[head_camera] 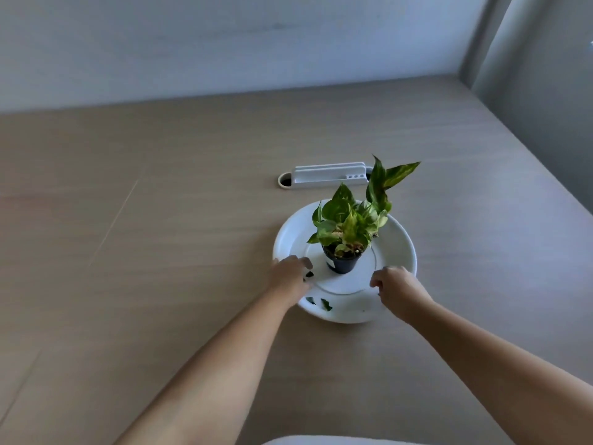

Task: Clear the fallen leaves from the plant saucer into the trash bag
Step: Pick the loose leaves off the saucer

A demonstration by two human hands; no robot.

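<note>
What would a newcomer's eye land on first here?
The green variegated plant in a small black pot, centred on a wide white saucer on the table. Then the two hands at the saucer's near side: the left hand by a dark leaf scrap, the right hand curled, with more fallen leaves near the front rim.

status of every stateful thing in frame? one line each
left hand: fingers curled at a dark leaf piece on the saucer; grip unclear
right hand: fingers curled over the saucer's near rim, nothing seen in it
saucer: flat on the table, leaves not yet cleared
fallen leaves: two lying on the near rim
potted plant: upright, centre of saucer
trash bag: not in view
</note>
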